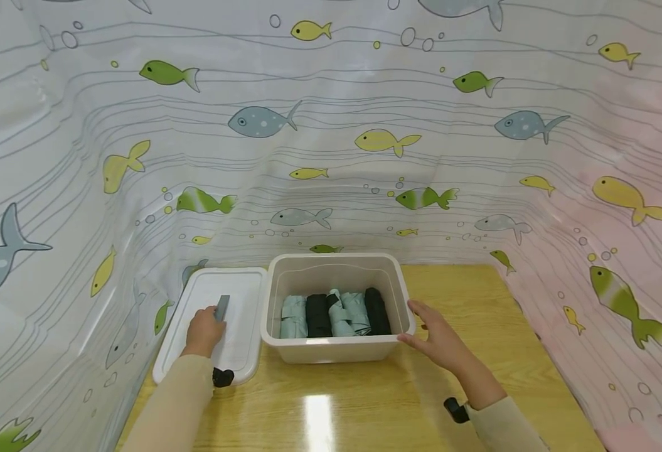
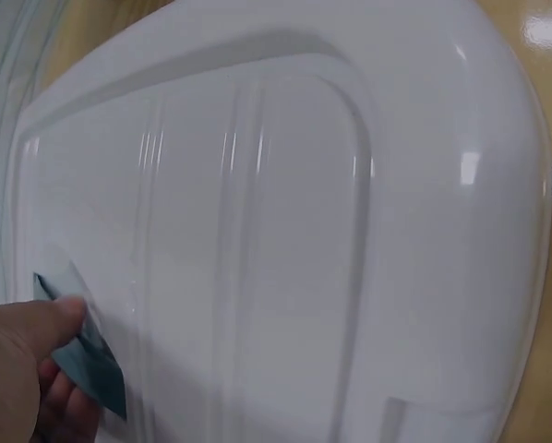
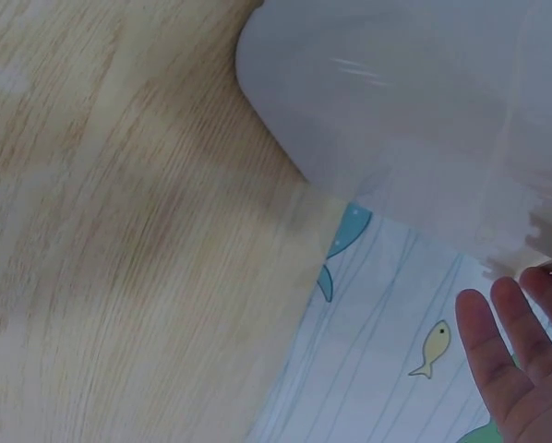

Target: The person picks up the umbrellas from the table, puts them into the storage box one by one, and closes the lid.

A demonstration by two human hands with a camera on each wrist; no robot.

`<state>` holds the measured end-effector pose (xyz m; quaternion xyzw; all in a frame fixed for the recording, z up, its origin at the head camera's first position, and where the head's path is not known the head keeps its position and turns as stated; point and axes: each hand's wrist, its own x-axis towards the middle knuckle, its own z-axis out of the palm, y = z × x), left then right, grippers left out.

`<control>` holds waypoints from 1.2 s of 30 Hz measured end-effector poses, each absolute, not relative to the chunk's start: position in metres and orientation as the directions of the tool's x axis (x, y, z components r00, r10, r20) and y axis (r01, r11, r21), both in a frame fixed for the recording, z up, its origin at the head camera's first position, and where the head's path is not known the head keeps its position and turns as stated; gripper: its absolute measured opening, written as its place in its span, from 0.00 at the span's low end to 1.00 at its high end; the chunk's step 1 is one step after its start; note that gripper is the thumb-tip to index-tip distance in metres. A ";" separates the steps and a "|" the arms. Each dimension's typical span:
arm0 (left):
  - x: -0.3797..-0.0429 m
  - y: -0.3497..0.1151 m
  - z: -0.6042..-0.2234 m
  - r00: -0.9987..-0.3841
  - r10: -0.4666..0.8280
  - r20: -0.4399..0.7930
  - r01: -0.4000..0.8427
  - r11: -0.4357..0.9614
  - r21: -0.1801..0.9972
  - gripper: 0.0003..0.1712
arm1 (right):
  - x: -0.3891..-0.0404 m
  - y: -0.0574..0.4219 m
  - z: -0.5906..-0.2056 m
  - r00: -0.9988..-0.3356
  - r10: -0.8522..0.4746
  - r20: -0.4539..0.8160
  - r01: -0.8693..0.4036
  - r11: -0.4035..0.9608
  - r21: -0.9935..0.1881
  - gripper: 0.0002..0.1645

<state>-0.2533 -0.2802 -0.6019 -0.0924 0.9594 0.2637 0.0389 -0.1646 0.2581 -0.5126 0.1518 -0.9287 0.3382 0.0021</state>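
Observation:
My left hand [image 1: 203, 331] pinches a small, flat grey-blue piece with a pointed corner [image 2: 93, 365] between thumb and fingers, over the white lid [image 1: 240, 351]. Whether it is cloth or paper I cannot tell. At the right end of a white plastic box [image 1: 336, 353] is my right hand [image 1: 440, 337], thumb and fingertips right at the rim and fingers spread. Inside the box stands a row of rolled bundles: pale blue-green ones [image 1: 293, 317] and black ones [image 1: 318, 316], side by side. In the right wrist view, the fingers [image 3: 486, 346] reach toward the box wall [image 3: 396, 101].
The lid lies against the left side of the box on a wooden table [image 1: 364, 408]. A fish-patterned sheet [image 1: 331, 81] hangs behind and along both sides, meeting the table edges. Small black devices [image 1: 223, 377] sit at both wrists.

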 end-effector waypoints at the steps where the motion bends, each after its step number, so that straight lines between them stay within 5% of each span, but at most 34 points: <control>1: -0.253 -0.280 -0.602 -0.980 -0.156 -0.122 -0.196 0.847 0.494 0.30 | -0.165 0.258 -0.512 -0.953 -0.283 0.106 -0.285 0.723 -0.629 0.52; 36: -0.245 -0.286 -0.600 -0.992 -0.060 -0.108 -0.101 0.898 0.428 0.33 | -0.166 0.260 -0.514 -0.959 -0.270 0.091 -0.264 0.721 -0.641 0.54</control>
